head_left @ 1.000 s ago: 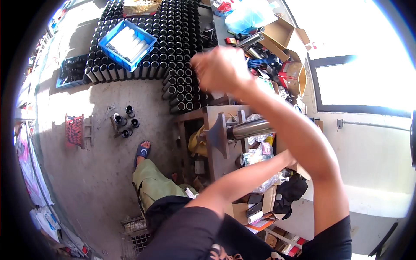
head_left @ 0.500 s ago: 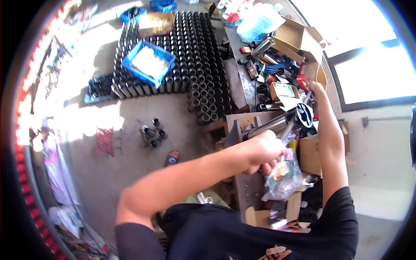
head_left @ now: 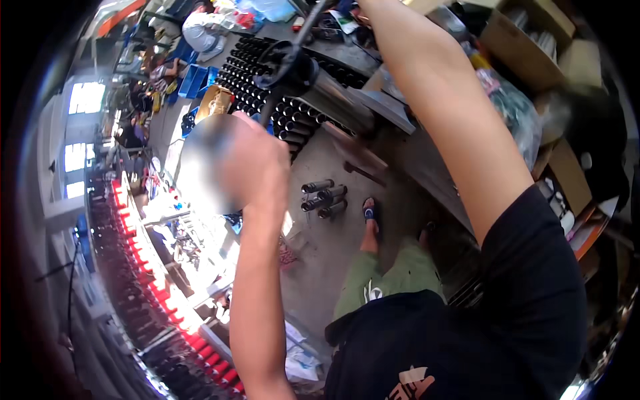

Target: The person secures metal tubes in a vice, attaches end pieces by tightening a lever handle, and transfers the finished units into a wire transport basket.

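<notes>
Locate the left hand (head_left: 260, 160) at 10 o'clock of my head view. Motion softens its outline, and a smeared grey-white patch (head_left: 213, 163) lies over its outer side, so I cannot separate the individual fingers. Left grip: closed in a fist around the lower end of a dark bar (head_left: 311, 25). The left forearm (head_left: 259, 300) rises from 6 to 7 o'clock, nearly vertical, with the fist at its top.

The right forearm (head_left: 460, 113) extends from 4 o'clock toward 12 to 1 o'clock, reaching far forward. The upper edge cuts it off near the wrist; I cannot determine the right grip.

The bar slants from the upper edge at 12 o'clock down to the left fist, crossing in front of a spoked black end ring; its upper end is cut off. Behind this ring, a metal tube (head_left: 343, 103) with a black collar (head_left: 305, 71) lies tilted at 12 o'clock, near the desk (head_left: 433, 160). The tube partly hides the rows of dark cylinders (head_left: 293, 127) standing beyond it.
</notes>
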`<state>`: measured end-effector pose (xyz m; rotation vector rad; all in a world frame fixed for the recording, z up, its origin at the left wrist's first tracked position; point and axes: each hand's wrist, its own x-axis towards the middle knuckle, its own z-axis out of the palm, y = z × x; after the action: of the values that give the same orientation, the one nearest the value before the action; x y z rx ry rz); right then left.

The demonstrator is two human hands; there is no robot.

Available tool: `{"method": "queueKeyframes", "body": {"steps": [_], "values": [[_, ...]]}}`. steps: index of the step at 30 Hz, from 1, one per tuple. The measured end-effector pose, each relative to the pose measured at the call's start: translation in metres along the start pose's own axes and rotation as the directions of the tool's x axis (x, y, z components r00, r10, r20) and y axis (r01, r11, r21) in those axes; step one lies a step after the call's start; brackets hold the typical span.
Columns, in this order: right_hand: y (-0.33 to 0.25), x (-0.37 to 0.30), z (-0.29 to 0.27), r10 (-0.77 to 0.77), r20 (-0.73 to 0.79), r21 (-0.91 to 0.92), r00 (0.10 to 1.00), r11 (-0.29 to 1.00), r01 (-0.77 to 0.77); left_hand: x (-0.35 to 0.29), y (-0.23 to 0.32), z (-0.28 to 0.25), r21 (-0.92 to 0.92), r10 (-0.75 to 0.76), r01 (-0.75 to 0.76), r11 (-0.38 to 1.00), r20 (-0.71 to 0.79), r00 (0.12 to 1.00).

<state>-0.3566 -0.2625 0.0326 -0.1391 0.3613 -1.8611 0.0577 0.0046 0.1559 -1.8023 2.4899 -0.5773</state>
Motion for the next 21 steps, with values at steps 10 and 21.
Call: {"method": "queueKeyframes", "body": {"steps": [10,21], "values": [[-0.005,-0.383,-0.004,-0.424,-0.080,0.274,0.902,0.861,0.429,0.154,-0.108,0.098,0.027,0.494,-0.600,0.800,-0.598,0.632],[-0.007,-0.402,0.010,-0.628,0.085,0.266,0.773,0.762,0.590,0.124,-0.037,0.093,-0.143,0.356,-0.711,0.688,-0.788,0.503]]}}
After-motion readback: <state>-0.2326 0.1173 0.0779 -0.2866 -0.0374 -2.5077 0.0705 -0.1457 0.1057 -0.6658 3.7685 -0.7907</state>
